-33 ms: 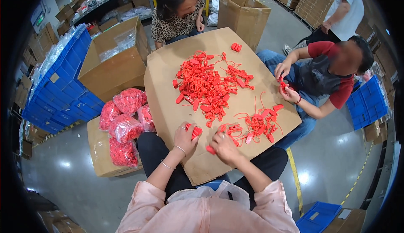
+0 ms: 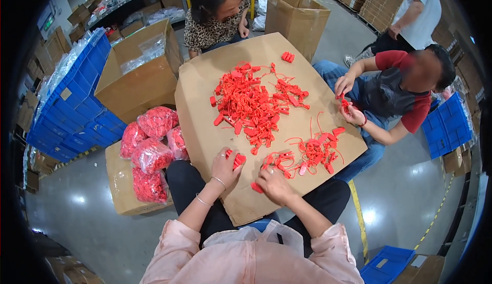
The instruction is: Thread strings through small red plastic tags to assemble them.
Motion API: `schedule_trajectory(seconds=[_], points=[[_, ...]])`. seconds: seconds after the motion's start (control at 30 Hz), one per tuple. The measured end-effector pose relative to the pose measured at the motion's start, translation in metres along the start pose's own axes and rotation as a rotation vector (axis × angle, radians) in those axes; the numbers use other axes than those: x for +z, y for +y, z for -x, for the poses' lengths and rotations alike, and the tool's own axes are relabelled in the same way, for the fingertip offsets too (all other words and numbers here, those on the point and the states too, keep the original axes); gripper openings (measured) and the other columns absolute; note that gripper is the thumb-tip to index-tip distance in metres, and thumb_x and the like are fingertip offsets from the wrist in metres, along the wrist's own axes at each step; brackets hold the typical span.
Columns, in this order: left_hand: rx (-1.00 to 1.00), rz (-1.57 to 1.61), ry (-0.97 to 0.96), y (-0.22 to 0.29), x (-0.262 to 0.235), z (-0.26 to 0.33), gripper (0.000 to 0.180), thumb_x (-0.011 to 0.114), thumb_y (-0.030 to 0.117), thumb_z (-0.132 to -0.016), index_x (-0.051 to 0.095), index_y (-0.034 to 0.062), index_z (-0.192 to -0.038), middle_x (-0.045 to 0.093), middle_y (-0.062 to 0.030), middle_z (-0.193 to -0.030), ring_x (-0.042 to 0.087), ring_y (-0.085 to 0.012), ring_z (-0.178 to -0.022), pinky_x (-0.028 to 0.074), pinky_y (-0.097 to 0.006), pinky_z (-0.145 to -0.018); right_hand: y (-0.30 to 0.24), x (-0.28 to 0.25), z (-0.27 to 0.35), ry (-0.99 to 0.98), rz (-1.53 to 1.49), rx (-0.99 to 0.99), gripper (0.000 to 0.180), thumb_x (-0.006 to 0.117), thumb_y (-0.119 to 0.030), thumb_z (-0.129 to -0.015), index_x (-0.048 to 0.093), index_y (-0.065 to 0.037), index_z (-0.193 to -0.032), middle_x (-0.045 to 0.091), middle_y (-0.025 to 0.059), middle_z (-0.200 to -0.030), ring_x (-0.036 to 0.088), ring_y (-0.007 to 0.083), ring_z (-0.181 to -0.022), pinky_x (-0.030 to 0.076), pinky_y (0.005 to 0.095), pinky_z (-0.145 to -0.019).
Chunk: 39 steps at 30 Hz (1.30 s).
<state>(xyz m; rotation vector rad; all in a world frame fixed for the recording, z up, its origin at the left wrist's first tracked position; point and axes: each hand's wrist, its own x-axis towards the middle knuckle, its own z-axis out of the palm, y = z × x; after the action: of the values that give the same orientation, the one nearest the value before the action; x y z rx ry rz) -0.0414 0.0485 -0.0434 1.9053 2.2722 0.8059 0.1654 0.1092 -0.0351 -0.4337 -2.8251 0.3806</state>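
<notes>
My left hand (image 2: 223,169) is closed around a small bundle of red plastic tags (image 2: 238,160) near the front left of the cardboard-topped table (image 2: 205,130). To its right, my right hand (image 2: 275,185) bends over the surface, pinching a red tag (image 2: 257,187) that shows below its fingers. Beyond those fingers lies a loose tangle of red cords (image 2: 281,159). A small pile of red corded tags (image 2: 316,153) sits to the right, and a much larger heap of the same tags (image 2: 251,102) covers the table's middle.
A co-worker's hands (image 2: 348,99) handle red tags at the right edge. Another person (image 2: 215,17) sits at the far side. A tag bundle (image 2: 288,57) lies at the far corner. Bagged red tags (image 2: 152,156), an open carton (image 2: 136,86) and blue crates (image 2: 72,99) stand left.
My right hand has shifted very slightly, with the red tag beneath its fingers. My left hand stays in place around its bundle.
</notes>
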Motion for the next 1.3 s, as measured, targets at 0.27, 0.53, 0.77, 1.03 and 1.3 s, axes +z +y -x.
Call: schedule_trajectory(seconds=[0.27,0.53,0.77,1.03,1.3], points=[[0.126,0.033,-0.021,0.016,0.001,-0.016,0.041,0.065,0.027,-0.068,0.056,0.0093,-0.105,0.046,-0.0169,-0.111,0.048,-0.0317,-0.096,0.04,-0.041,-0.08,-0.019,-0.007,0.044,0.192,-0.282,0.047,0.016,0.06,-0.006,-0.07,0.056,-0.007,-0.086,0.051,0.0081,-0.089,0.051,0.0258,-0.087,0.042,0.0368,-0.078],[0.07,-0.054,-0.163,0.028,-0.006,-0.027,0.044,0.064,0.038,-0.071,0.057,0.0105,-0.105,0.047,-0.0136,-0.106,0.05,-0.0288,-0.094,0.041,-0.039,-0.08,0.035,-0.04,-0.035,0.005,0.253,0.48,0.022,0.062,-0.025,-0.072,0.065,-0.004,-0.078,0.053,0.0136,-0.092,0.048,0.029,-0.093,0.04,0.0402,-0.078],[-0.124,0.168,-0.19,0.005,-0.009,-0.028,0.044,0.063,0.038,-0.073,0.056,0.0067,-0.104,0.049,-0.0168,-0.102,0.054,-0.031,-0.083,0.045,-0.037,-0.076,0.054,-0.035,-0.049,-0.224,0.341,0.567,0.033,0.06,-0.031,-0.069,0.066,-0.001,-0.081,0.054,0.0147,-0.091,0.048,0.0283,-0.096,0.04,0.0394,-0.081],[-0.272,0.54,-0.12,-0.025,-0.001,-0.031,0.028,0.063,0.025,-0.078,0.056,0.0021,-0.092,0.052,-0.0146,-0.09,0.057,-0.0248,-0.074,0.047,-0.033,-0.069,0.049,-0.024,-0.045,0.014,0.165,0.405,0.013,0.06,-0.014,-0.066,0.063,-0.004,-0.074,0.054,0.0123,-0.087,0.05,0.0287,-0.089,0.041,0.0394,-0.08],[0.299,0.228,-0.049,0.006,-0.043,0.017,0.024,0.062,0.013,-0.074,0.055,0.0053,-0.096,0.048,-0.013,-0.087,0.053,-0.0268,-0.074,0.046,-0.034,-0.063,0.052,-0.029,-0.034,0.262,-0.023,0.471,0.009,0.059,-0.013,-0.07,0.062,-0.006,-0.074,0.053,0.01,-0.086,0.05,0.0281,-0.087,0.042,0.0388,-0.076]])
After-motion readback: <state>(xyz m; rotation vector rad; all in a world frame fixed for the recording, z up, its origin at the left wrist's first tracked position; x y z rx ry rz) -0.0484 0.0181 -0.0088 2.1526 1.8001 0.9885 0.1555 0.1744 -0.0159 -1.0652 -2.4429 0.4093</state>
